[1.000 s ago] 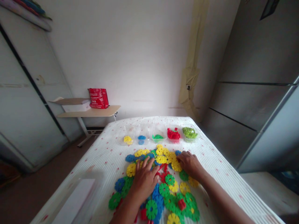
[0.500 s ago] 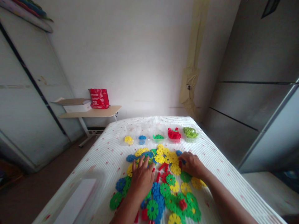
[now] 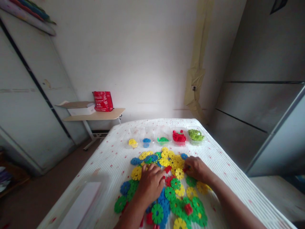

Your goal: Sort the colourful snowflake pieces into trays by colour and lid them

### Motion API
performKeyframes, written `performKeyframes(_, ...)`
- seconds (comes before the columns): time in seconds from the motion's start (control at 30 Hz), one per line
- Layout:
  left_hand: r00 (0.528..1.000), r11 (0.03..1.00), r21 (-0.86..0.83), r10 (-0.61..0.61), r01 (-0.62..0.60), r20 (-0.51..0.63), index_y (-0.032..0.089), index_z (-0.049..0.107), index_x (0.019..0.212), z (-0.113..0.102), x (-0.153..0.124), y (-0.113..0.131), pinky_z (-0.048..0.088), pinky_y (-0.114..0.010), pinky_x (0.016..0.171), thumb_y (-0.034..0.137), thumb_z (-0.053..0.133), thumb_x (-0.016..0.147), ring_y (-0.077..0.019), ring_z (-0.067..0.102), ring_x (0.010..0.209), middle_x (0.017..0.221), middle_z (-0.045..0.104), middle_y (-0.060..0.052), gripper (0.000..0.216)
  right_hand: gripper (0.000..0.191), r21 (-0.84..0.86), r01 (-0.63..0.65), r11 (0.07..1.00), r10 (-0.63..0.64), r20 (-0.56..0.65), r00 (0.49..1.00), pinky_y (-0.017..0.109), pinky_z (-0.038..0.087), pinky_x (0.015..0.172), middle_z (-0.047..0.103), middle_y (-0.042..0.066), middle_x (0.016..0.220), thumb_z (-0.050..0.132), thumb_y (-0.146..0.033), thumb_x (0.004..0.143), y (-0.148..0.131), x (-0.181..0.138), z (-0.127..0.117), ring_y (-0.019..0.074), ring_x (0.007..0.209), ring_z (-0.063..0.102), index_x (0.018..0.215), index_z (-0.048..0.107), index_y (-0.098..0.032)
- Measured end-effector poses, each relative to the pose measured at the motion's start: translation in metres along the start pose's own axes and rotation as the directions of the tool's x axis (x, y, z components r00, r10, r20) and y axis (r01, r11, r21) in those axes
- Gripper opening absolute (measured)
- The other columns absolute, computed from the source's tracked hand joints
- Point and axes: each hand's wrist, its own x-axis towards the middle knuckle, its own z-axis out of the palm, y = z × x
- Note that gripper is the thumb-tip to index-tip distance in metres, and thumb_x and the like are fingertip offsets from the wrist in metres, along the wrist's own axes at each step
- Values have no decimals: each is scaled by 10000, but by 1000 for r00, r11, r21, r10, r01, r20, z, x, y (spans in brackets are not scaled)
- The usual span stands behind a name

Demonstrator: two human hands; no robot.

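My left hand (image 3: 152, 179) is over the middle of a spread of plastic building pieces, its fingers curled in and a bit of red piece (image 3: 164, 177) showing at the thumb and fingertips. Another red piece (image 3: 167, 169) lies just beyond those fingers. On the right side of the spread, my right hand (image 3: 196, 168) is closed in a pinch, with a red piece (image 3: 186, 169) partly visible at its fingertips. Notched discs surround both hands: yellow discs (image 3: 177, 161), green discs (image 3: 170, 193) and blue discs (image 3: 163, 203). My fingers hide some pieces.
Behind the spread stand clear boxes with yellow discs (image 3: 132, 142), blue discs (image 3: 146, 142), green discs (image 3: 163, 140), red pieces (image 3: 179, 136) and light-green pieces (image 3: 195, 135). A clear tray holding a white slab (image 3: 81, 203) lies at the left. A side table (image 3: 105, 115) holds a red bag (image 3: 103, 101).
My left hand has curled its spread fingers and drawn over the red pieces in the middle, some of which are now covered. My right hand stays pinched at the same spot. The view has shifted slightly.
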Motion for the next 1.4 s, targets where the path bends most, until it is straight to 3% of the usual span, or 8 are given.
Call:
performKeyframes(0.2, 997, 1000, 22, -23, 21, 78, 316, 614, 998, -6, 0, 6, 307, -418, 901, 406, 565, 765, -227, 482, 998, 988, 618, -1, 254, 272, -97, 21, 995, -32, -117, 993, 297, 385, 765, 655, 52, 830, 471, -85, 706, 8, -1, 0, 187, 828, 567, 888, 642, -194)
performKeyframes(0.37, 988, 990, 60, -129, 124, 84, 281, 627, 948, -2, 2, 7, 310, -404, 893, 369, 558, 758, -232, 478, 1007, 976, 603, -27, 220, 268, 87, 145, 986, -121, -231, 965, 296, 427, 744, 634, 68, 862, 424, -135, 795, -6, -4, 1, 184, 820, 562, 963, 625, -192)
performKeyframes(0.6, 981, 978, 96, -188, 183, 46, 228, 618, 852, 2, 1, 5, 313, -396, 875, 314, 558, 731, -235, 467, 998, 955, 574, -43, 161, 181, 199, 218, 955, -216, -31, 976, 234, 410, 693, 626, 35, 853, 473, -130, 765, -53, -7, 2, 152, 795, 568, 829, 627, -202)
performKeyframes(0.73, 977, 974, 88, -212, 209, 26, 228, 605, 849, 5, 1, 1, 316, -387, 858, 278, 548, 723, -236, 467, 1000, 958, 561, -41, 147, 193, 142, 237, 961, -253, 107, 962, 207, 386, 641, 638, 10, 806, 480, -106, 723, -52, -8, 3, 135, 747, 572, 766, 635, -211)
performKeyframes(0.87, 977, 974, 81, -212, 211, 10, 224, 600, 834, 7, 0, -5, 320, -370, 833, 222, 518, 731, -227, 473, 986, 948, 557, -41, 131, 236, 38, 135, 990, -139, 147, 979, 211, 377, 628, 653, 8, 791, 485, -87, 671, -35, -7, 2, 141, 733, 585, 740, 665, -222)
performKeyframes(1.07, 986, 985, 21, -169, 169, -3, 233, 625, 801, 9, 1, -7, 320, -361, 816, 202, 527, 724, -216, 479, 969, 937, 569, -29, 128, 273, -3, -61, 998, 60, 143, 988, 205, 376, 617, 651, 9, 787, 494, -52, 608, -7, -11, -4, 137, 724, 585, 713, 682, -220)
performKeyframes(1.23, 996, 991, -99, -91, 91, 4, 297, 651, 899, 8, 2, -5, 287, -370, 905, 206, 537, 738, -192, 493, 962, 921, 596, 0, 218, 275, 90, 37, 995, -37, 3, 999, 195, 378, 642, 630, 14, 804, 475, -51, 670, -8, -9, -3, 123, 736, 566, 803, 663, -201)
performKeyframes(1.4, 985, 983, -93, -166, 160, -52, 268, 660, 839, 2, 1, -16, 269, -391, 935, 271, 596, 713, -203, 501, 957, 916, 615, -2, 142, 266, 102, 157, 982, -150, -75, 986, 210, 387, 698, 621, 33, 876, 466, -51, 719, -31, 4, 0, 133, 804, 560, 860, 643, -191)
